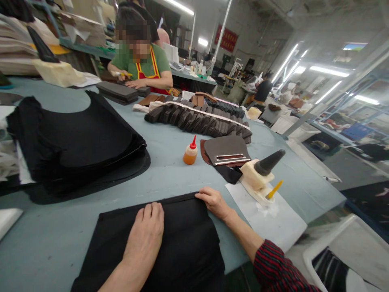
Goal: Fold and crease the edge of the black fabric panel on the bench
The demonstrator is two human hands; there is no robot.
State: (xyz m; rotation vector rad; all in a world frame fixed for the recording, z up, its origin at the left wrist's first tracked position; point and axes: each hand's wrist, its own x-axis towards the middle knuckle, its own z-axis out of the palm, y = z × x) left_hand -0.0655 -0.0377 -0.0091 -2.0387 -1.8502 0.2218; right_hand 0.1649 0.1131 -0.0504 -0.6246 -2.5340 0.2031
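Observation:
A black fabric piece (182,247) lies on the table in front of me, with a narrow folded strip along its far edge. My left hand (146,235) rests flat on it, fingers stretched toward that edge. At the far right corner, my right hand (215,202) pinches the strip between thumb and fingers. Beyond the fabric stands a squeeze bottle (190,155) with orange liquid and a red nozzle. A large stack of black cut fabric (75,134) sits to the left.
On the right, a cream pot with a black cone (258,174) and a yellow stick (276,189) stands on white paper (279,219). Behind lie grey panels (226,148) and a row of dark pieces (197,117). A co-worker (152,65) works across the table. A white bin (349,243) stands lower right.

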